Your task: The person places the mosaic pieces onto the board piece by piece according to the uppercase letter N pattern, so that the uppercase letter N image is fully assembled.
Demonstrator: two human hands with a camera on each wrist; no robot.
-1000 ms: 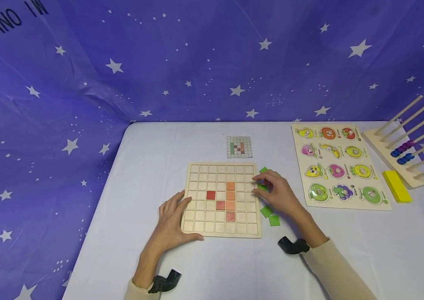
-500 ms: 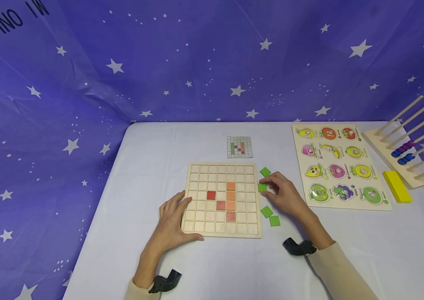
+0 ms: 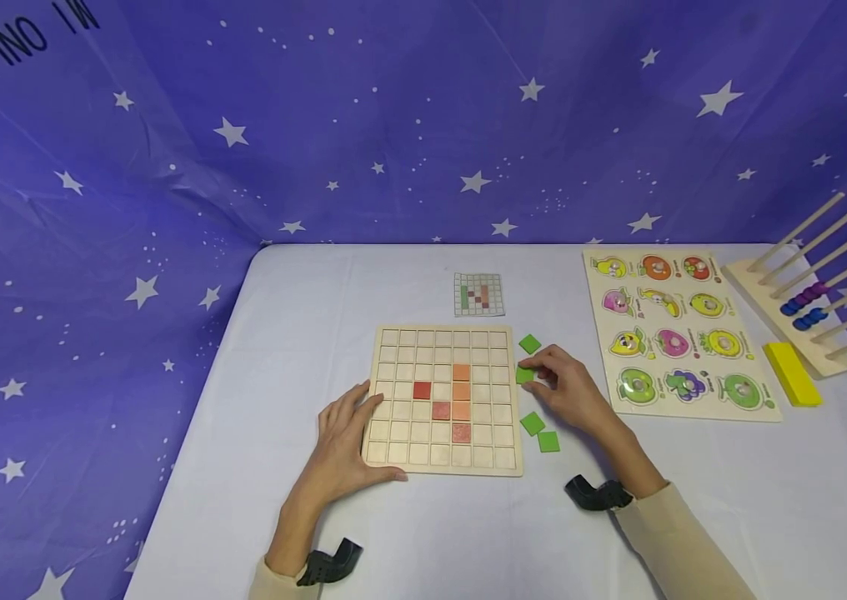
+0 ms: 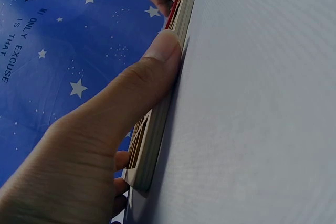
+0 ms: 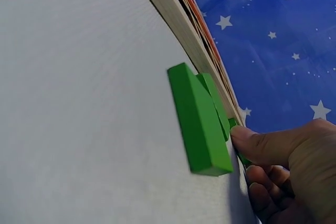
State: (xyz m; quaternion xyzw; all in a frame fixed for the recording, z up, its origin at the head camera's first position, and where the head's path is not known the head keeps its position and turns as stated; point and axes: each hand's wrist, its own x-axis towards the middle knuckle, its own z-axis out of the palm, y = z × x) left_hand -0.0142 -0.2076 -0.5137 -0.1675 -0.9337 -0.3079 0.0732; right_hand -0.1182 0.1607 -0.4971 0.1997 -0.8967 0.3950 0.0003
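Note:
A wooden grid board (image 3: 494,414) lies on the table, with orange tiles (image 3: 461,391) stacked in one column and red tiles (image 3: 422,390) stepping diagonally across its cells. At its near left corner my left hand (image 3: 343,437) holds it, thumb along the front edge and fingers on the left side. Just off the right edge, my right hand (image 3: 569,387) pinches a green square tile (image 3: 524,376) between thumb and fingers. Another green tile (image 3: 530,343) lies behind it, and two more green tiles (image 5: 197,121) lie nearer the person.
Behind the board lies a small paper pattern card (image 3: 479,294) with coloured squares on a grid. To the right are a fruit peg puzzle (image 3: 641,321), a yellow block (image 3: 793,373) and a wooden bead rack (image 3: 791,317) with upright rods. A starry purple cloth (image 3: 423,125) hangs behind the table.
My right hand has drawn slightly right, off the board's edge, and the green tile between its fingers now shows. In the last half second little has moved. The left hand stays put.

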